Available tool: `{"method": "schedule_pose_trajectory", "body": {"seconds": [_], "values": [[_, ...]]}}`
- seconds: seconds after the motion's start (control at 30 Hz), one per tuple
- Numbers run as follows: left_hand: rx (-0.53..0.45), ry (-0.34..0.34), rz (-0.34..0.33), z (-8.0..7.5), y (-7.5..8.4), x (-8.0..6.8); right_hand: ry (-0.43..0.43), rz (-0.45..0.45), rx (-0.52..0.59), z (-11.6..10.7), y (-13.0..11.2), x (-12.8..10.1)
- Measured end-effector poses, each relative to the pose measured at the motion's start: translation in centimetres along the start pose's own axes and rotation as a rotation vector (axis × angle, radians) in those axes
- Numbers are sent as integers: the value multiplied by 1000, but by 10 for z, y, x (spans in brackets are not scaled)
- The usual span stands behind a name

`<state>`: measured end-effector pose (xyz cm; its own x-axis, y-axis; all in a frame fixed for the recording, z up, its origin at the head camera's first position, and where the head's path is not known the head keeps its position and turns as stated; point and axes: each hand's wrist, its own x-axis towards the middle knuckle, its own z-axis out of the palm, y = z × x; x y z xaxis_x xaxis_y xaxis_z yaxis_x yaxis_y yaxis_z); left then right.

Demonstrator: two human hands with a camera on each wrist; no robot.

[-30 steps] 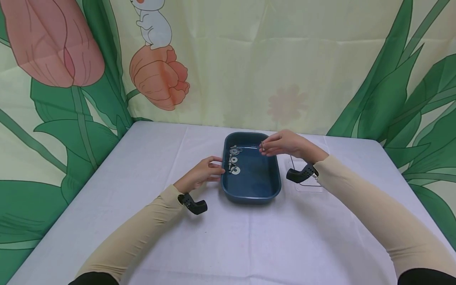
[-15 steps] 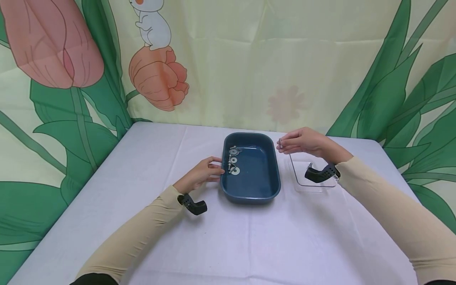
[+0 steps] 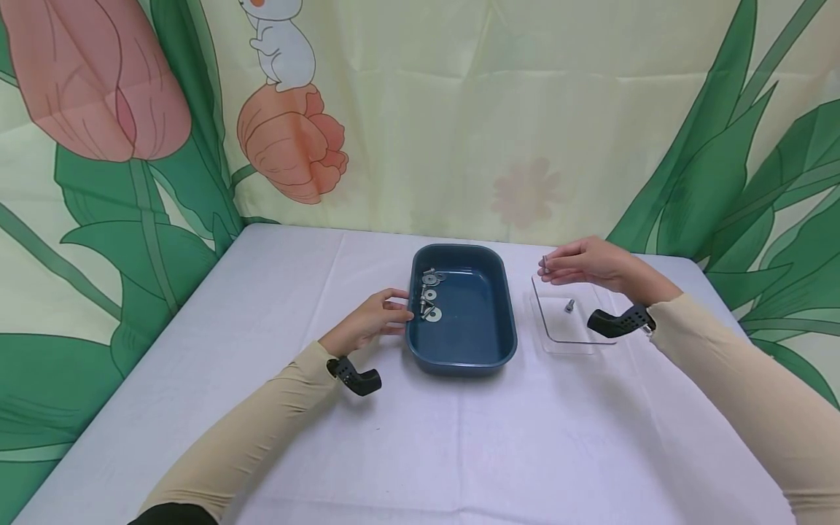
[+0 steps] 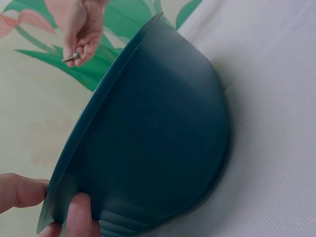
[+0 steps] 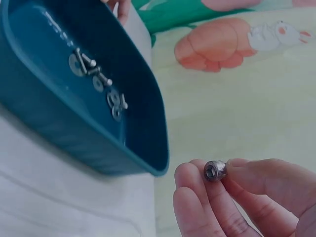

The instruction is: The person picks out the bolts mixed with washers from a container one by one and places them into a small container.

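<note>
My right hand (image 3: 587, 264) hovers over the far edge of the clear tray (image 3: 590, 337), well off the desk (image 3: 459, 437). Between my thumb and the first two fingers I pinch a small screw (image 3: 545, 263); the right wrist view shows its round head with a hex socket facing the camera (image 5: 215, 171), with my fingertips (image 5: 192, 180) closed around its shank. A second screw (image 3: 569, 305) already stands inside the clear tray, below my hand and apart from it.

My left hand (image 3: 370, 321) rests at the left rim of the blue tub (image 3: 485, 343). In the left wrist view my thumb and a fingertip (image 4: 81, 212) clasp the tub's edge (image 4: 148, 148), one above the lip and one against the outer wall, so this hand grips the tub and keeps it seated on the desk.

Inside the tub, along its left side, lies a little cluster of washers and screws (image 3: 429, 295); the right wrist view shows them as a row of flat rings and short shanks lying on the blue floor (image 5: 96, 81). The rest of the tub floor is bare blue.

The tub sits in the middle of the desk, the clear tray just beside it on the right without touching. A white cloth covers the desk, and a curtain (image 3: 459, 109) printed with tulips, leaves and a white rabbit hangs behind it.
</note>
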<state>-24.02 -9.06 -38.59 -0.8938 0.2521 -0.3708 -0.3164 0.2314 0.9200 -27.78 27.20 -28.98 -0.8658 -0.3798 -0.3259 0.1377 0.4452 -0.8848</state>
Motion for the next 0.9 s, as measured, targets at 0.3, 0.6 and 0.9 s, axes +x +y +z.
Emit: {"method": "schedule_pose_trajectory", "body": {"seconds": [0.3,0.6,0.9], "values": [[8,8,2,0,-1,-1,-1,24,14,-16,14,-4],[5,8,0,0,-1,-1,27,69,61,-28,28,-8],[10,-2,-1,-1,1,-1,42,118,87,-39,43,-11]]}}
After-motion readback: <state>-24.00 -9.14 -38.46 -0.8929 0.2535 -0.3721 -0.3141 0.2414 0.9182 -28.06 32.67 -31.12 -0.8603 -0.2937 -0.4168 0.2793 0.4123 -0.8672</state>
